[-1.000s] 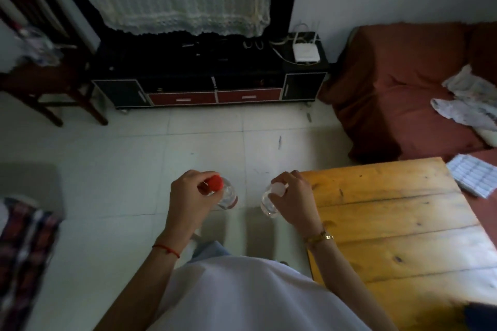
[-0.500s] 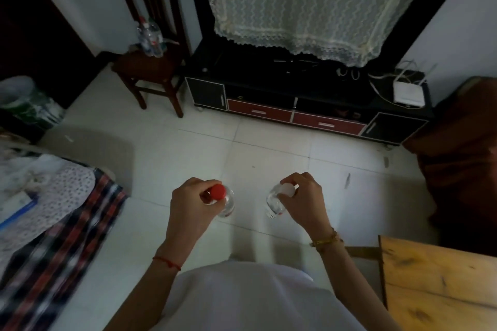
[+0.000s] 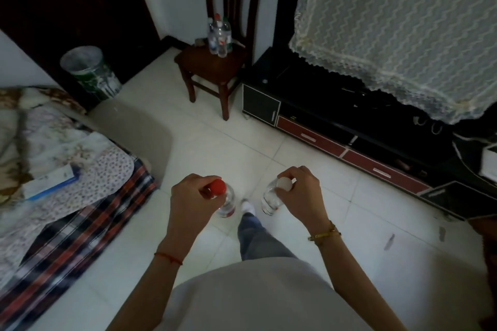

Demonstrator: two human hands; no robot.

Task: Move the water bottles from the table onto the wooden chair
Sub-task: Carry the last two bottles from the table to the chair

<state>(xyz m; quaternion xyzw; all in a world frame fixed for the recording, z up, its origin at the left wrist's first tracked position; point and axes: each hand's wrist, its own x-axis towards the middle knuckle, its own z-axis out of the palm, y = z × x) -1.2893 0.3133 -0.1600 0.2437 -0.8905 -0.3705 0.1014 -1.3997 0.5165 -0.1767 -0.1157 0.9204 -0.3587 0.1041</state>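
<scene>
Left hand has its fingers wrapped round the neck of a red-capped bottle, right hand round a white-capped bottle. Both hang upright, caps up, over the floor, well short of the far wooden chair already carrying bottles.

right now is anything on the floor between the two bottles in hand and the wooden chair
Nothing visible: bare tile runs from the red-capped bottle and white-capped bottle to the wooden chair. Bottles already on the seat crowd its back.
</scene>
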